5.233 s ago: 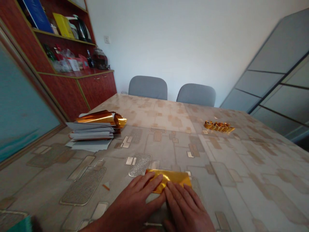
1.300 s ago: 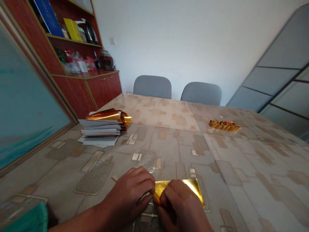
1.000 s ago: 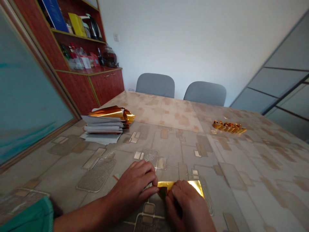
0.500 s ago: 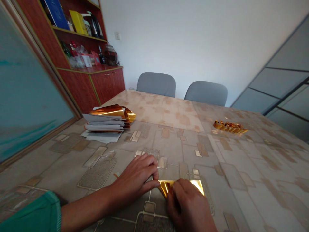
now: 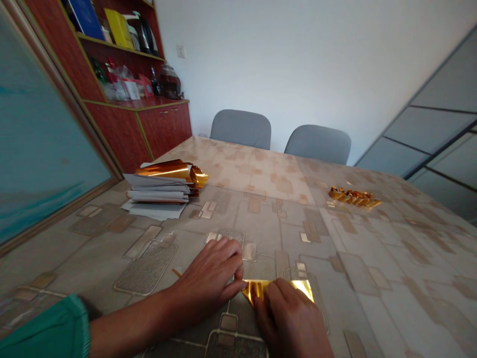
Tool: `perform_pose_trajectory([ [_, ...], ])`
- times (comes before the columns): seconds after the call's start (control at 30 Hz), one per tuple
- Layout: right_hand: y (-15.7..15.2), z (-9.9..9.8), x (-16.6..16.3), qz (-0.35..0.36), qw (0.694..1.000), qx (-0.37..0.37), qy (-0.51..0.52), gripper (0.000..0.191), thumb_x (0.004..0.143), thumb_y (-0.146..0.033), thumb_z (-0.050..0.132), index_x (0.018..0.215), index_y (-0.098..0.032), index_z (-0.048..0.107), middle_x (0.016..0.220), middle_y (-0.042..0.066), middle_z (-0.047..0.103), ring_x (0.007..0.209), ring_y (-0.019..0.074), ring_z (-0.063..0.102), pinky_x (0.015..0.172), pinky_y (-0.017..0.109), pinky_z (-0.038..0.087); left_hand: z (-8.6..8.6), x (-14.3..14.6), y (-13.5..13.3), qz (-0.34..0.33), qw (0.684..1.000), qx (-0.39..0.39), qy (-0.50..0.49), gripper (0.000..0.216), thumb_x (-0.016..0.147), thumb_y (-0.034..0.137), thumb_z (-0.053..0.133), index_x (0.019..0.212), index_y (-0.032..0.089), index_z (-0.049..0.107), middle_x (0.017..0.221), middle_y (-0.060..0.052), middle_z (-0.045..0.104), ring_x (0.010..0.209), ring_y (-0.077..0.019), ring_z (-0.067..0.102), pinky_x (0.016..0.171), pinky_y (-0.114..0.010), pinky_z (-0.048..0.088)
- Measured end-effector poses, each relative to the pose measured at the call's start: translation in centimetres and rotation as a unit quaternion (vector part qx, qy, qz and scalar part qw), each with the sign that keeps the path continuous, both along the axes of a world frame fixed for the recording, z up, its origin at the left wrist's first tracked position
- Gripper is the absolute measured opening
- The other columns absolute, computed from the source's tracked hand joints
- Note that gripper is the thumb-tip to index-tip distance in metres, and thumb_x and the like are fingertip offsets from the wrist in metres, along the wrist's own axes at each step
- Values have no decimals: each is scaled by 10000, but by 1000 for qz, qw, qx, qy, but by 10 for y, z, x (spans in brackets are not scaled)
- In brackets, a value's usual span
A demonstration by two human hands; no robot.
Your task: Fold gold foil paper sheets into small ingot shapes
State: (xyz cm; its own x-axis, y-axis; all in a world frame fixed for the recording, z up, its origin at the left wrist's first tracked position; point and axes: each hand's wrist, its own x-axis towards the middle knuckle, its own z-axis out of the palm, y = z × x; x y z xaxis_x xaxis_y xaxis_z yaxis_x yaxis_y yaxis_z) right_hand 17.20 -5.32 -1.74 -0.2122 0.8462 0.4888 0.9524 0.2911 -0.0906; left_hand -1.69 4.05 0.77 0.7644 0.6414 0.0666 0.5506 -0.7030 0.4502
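A small folded piece of gold foil paper (image 5: 302, 286) lies on the table in front of me, shiny side up. My left hand (image 5: 219, 268) pinches its left corner between thumb and curled fingers. Over its middle is my right hand (image 5: 292, 315), fingers curled and pressed onto the foil, so that part of it is hidden. At the back left lies a stack of foil paper sheets (image 5: 160, 194), grey-white on the edges, with a curled gold sheet (image 5: 167, 170) on top. A row of folded gold pieces (image 5: 354, 197) stands at the right.
The table (image 5: 268, 174) has a patterned cover. Two grey chairs (image 5: 241, 128) stand along its far side, against a white wall. A red cabinet (image 5: 164, 124) with bottles and a kettle (image 5: 143, 32) is at the back left.
Both hands stay almost in place on the foil paper. The view has shifted slightly; my right hand's fingers have moved a little along the foil.
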Motion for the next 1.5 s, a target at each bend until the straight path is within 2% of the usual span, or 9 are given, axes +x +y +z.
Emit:
perform_pose_trajectory([
  [0.37, -2, 0, 2, 15, 1000, 9, -15, 530, 1105, -329, 268, 674, -237, 562, 588, 17, 630, 466, 166, 609, 482, 280, 369, 1, 2, -2, 5, 1000, 18, -8, 127, 917, 194, 666, 823, 193, 582, 939, -18, 578, 897, -232, 503, 822, -388, 348],
  [0.63, 0, 1, 0, 11, 1000, -5, -24, 553, 1108, -424, 229, 700, -242, 556, 588, 15, 630, 475, 184, 631, 475, 291, 371, 2, 3, -3, 10, 1000, 20, -10, 103, 904, 178, 643, 821, 190, 584, 933, -25, 579, 899, -235, 504, 787, -376, 331],
  [0.77, 1, 0, -2, 5, 999, -11, -38, 440, 1092, -346, 320, 726, -249, 545, 607, 5, 636, 478, 191, 634, 486, 303, 352, 2, 4, -4, 16, 1000, 21, -10, 109, 895, 179, 646, 809, 189, 580, 927, -26, 576, 890, -235, 502, 787, -377, 326],
  [0.93, 2, 0, -3, -6, 998, -20, -54, 257, 994, -270, 509, 738, -256, 491, 604, -20, 630, 480, 188, 646, 488, 302, 330, 1, 2, -5, 22, 999, 25, -22, 101, 873, 141, 621, 806, 192, 565, 922, -17, 566, 896, -229, 506, 813, -378, 333],
  [1.2, 1, 1, -2, -7, 998, -31, -52, 179, 908, -220, 603, 784, -260, 480, 640, -31, 653, 492, 193, 665, 482, 294, 354, -6, -2, -7, 37, 997, 64, -29, 112, 898, 158, 640, 818, 194, 569, 920, -28, 592, 881, -236, 525, 771, -364, 363],
  [1.27, 2, 0, -3, -10, 999, -26, -46, 177, 914, -217, 594, 785, -259, 481, 635, -31, 652, 486, 193, 665, 478, 295, 358, -6, -5, -13, 16, 992, 102, -67, 100, 958, 163, 570, 864, 194, 586, 927, -36, 620, 875, -231, 544, 770, -362, 381],
  [1.33, 2, 0, -3, -8, 999, -19, -38, 179, 934, -223, 563, 782, -259, 477, 623, -30, 648, 473, 189, 660, 474, 295, 359, -4, -7, -23, -38, 983, 136, -114, 186, 1014, 143, 456, 942, 209, 613, 948, -34, 657, 869, -215, 569, 794, -359, 409],
  [1.4, 2, 0, -4, -9, 999, -12, -32, 192, 961, -230, 519, 777, -258, 469, 613, -29, 646, 464, 185, 656, 471, 292, 355, -2, -7, -34, -84, 982, 119, -123, 259, 1037, 135, 398, 1020, 245, 631, 950, -15, 686, 850, -191, 593, 819, -334, 447],
  [1.5, 2, 2, -5, -13, 999, -6, -31, 223, 982, -233, 460, 762, -262, 444, 586, -30, 630, 451, 179, 646, 465, 288, 340, -2, -7, -46, -108, 982, 114, -110, 264, 1042, 148, 399, 1081, 257, 636, 975, -22, 712, 883, -194, 629, 927, -346, 480],
])
